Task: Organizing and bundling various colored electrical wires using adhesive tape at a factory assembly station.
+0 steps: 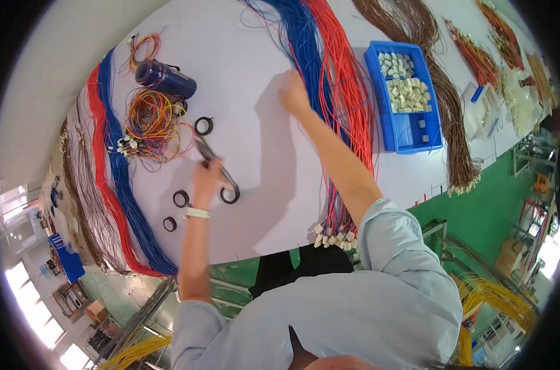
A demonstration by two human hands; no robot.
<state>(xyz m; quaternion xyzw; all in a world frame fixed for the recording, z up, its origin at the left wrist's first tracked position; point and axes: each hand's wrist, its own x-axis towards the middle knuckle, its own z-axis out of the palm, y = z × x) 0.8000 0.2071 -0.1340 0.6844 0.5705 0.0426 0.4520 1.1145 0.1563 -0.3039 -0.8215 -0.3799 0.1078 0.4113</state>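
Observation:
My left hand (208, 180) is over the left part of the white table, smeared by motion. Its fingers overlap a long dark tool (207, 148) that looks like scissors; whether they grip it is unclear. Rolls of black tape lie around this hand: one roll (204, 126) beyond it, another (230, 195) to its right, and two more rolls (181, 198) to its left. Farther forward, my right hand (294, 94) is curled closed at the left edge of the blue wire bundle (320, 80). What its fingers hold is hidden. A red wire bundle (348, 92) runs alongside.
A blue bin (385, 126) of white connectors stands right of the wires, by a brown wire bundle (443, 92). A dark blue bottle (165, 78) lies beside coiled yellow-red wires (150, 120). More red wires (102, 135) and blue wires (120, 172) hang along the left edge.

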